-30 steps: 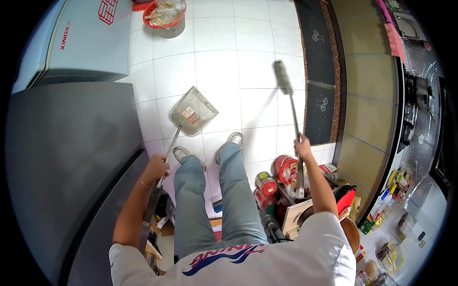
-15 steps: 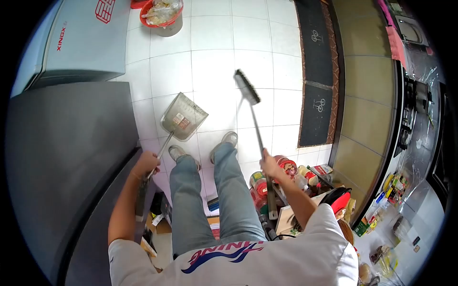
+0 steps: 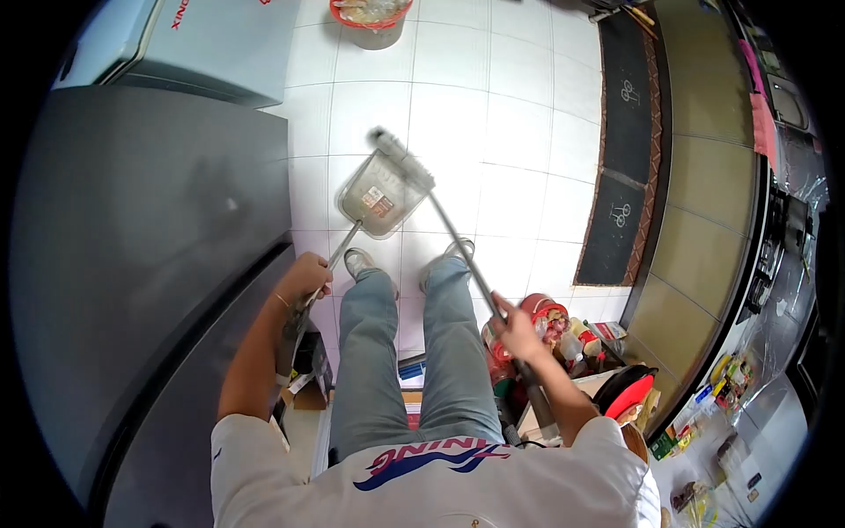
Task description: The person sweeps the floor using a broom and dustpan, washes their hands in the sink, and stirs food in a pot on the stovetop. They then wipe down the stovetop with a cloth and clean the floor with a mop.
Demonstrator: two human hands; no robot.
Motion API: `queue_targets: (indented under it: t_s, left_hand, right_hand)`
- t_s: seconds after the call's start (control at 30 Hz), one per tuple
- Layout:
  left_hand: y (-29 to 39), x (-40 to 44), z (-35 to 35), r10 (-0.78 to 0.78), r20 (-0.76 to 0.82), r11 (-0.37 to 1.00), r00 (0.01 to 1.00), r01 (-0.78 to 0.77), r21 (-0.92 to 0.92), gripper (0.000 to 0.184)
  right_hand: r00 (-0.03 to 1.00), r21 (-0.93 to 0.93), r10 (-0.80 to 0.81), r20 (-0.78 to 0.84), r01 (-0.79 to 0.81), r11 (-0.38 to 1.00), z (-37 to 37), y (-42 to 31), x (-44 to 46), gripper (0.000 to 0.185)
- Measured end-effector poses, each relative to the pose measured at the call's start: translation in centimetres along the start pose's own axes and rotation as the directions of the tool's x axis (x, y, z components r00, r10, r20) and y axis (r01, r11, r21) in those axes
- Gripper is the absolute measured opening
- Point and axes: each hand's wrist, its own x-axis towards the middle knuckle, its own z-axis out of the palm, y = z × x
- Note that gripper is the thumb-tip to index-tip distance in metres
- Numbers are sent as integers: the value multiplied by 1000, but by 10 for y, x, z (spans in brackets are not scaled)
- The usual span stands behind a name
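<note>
My left hand is closed round the handle of a long-handled dustpan. The pan rests on the white tiles ahead of my feet, a label on its inside. In my right hand is the long grey handle of a broom, its lower end reaching back past my forearm. The broom's head lies across the far right rim of the pan and is smeared by motion. Whether bristles touch the pan or the floor, I cannot tell. What the pan holds, apart from the label, is not plain.
A bin with a red rim stands at the far side. Dark mats run along the cabinets on the right. Red containers and bottles crowd the floor by my right leg. A dark grey appliance stands close on my left.
The broom head has swung left from the open floor onto the dustpan's far edge. My right hand has moved slightly lower and right. The camera view has shifted too.
</note>
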Motion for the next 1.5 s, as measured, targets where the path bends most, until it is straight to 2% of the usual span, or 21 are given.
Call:
queue_targets:
  t_s: [0.03, 0.1, 0.13, 0.17, 0.2, 0.33, 0.4, 0.53, 0.6, 0.63, 0.7, 0.73, 0.8, 0.93, 1.0, 1.07, 1.2, 1.3, 1.4, 1.47, 1.5]
  left_hand:
    - [-6, -6, -5, 11, 10, 999, 1000, -10, -32, 19]
    - [-9, -11, -15, 28, 16, 997, 999, -27, -67, 19]
    - [-9, -12, -21, 11, 22, 996, 1000, -9, -89, 17]
    - [-10, -10, -27, -7, 26, 994, 1000, 10, -112, 16]
    - [-13, -3, -33, -10, 23, 993, 1000, 13, -118, 16]
    - [-3, 11, -44, 60, 10, 998, 998, -59, -23, 10]
    - [6, 14, -48, 39, 16, 996, 999, -41, 84, 11]
    - [21, 11, -55, 31, 12, 1000, 999, -31, -1, 11]
    - [21, 11, -57, 2, -5, 999, 1000, -2, 48, 10]
    - [19, 11, -57, 5, -4, 999, 1000, -5, 49, 10]
    - [15, 13, -60, 9, 7, 998, 1000, -9, -65, 13]
    - [17, 11, -63, 17, 4, 998, 1000, -17, -63, 13]
    - [19, 7, -71, -12, 11, 999, 1000, 12, -32, 14]
    - [21, 20, -87, -4, 17, 998, 1000, 5, -60, 14]
    - [25, 32, -93, 11, 27, 994, 1000, -8, -111, 14]
    - [28, 39, -100, 19, 25, 987, 999, -15, -157, 13]
    - [51, 32, -107, 12, -31, 975, 999, -19, -221, 12]
    - [57, 49, -109, 45, -6, 969, 999, -45, -243, 12]
    - [59, 53, -111, 22, 76, 982, 997, -8, -190, 12]
    - [82, 23, -109, -97, -68, 992, 993, 91, -86, 13]
    - [61, 45, -113, -31, -17, 996, 999, 30, -90, 14]
  right_hand:
    - [996, -130, -77, -52, 70, 989, -8, -8, 13, 52]
    - [876, -365, -439, -199, 349, 863, -12, 13, 64, 52]
    - [978, -306, -135, -161, 80, 949, -19, -8, 83, 53]
    - [959, -466, -219, -179, 113, 877, -21, -20, 105, 56]
    - [972, -505, -148, -182, 37, 862, -17, -28, 129, 59]
    - [996, -381, 75, -37, -84, 921, 40, -12, 163, 63]
    - [998, -364, -12, 64, 35, 931, 65, -21, 131, 63]
    - [987, -290, -98, 128, 132, 948, 58, -27, 69, 52]
    - [937, -200, -304, 173, 335, 920, 46, -27, 43, 51]
    - [937, -202, -304, 170, 335, 920, 39, -42, 29, 51]
    - [982, -136, 86, 170, -63, 989, 21, -82, 3, 51]
    - [979, -134, 131, 158, -110, 985, 13, -90, 2, 52]
    - [991, -123, 124, 52, -117, 985, 4, -105, 19, 54]
    - [977, -313, -143, -157, 88, 946, -4, -110, 119, 53]
    - [980, -290, -105, -166, 53, 956, -7, -131, 170, 53]
    - [994, -247, -39, -105, 12, 969, 6, -129, 210, 55]
    - [997, -470, -44, 57, 66, 880, 55, -94, 184, 59]
    - [974, -347, -130, 183, 188, 919, 34, -99, 124, 51]
    - [964, -211, 74, 256, -19, 977, 0, -132, 77, 53]
    - [975, -172, 10, 221, 29, 985, -17, -120, 73, 52]
    - [979, -168, 13, 206, 23, 985, -27, -134, 74, 52]
